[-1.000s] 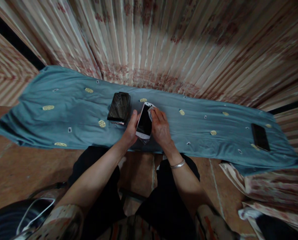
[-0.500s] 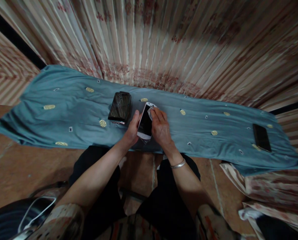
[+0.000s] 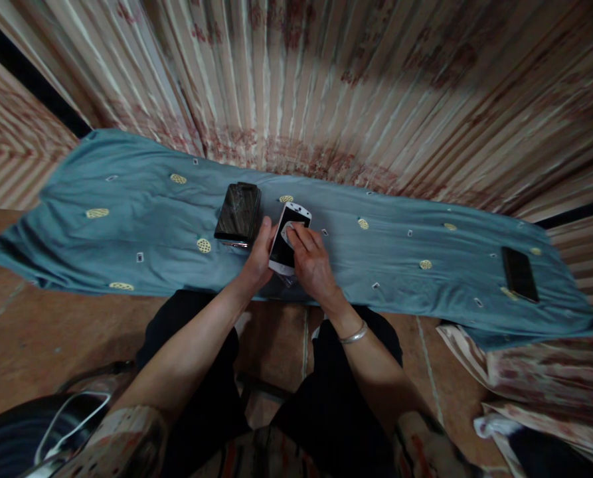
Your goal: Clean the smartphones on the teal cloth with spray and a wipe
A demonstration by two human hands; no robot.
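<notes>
Right at the front, a white cable (image 3: 72, 425) loops down at the lower left, and here are the person's dark-trousered knees (image 3: 181, 352), tucked against the near edge of the table (image 3: 390, 252) with its teal cloth. A silvery bracelet (image 3: 354, 332) circles the right wrist, and on we go to the hands! The left hand (image 3: 260, 260) has a white phone (image 3: 280, 251) gripped along its left side, over the middle of the near edge, screen up, with something clear and crumpled (image 3: 289, 281) just below it. The right hand (image 3: 312, 262), fingers bunched together, holds a pale scrap (image 3: 287, 232) against that screen. Out toward the table's right end lies a dark phone (image 3: 519, 273); left of centre, closer to the far edge, sits a stack of dark devices (image 3: 236, 211). Beyond that edge, a pleated curtain (image 3: 301, 86) hangs, patterned in red.
</notes>
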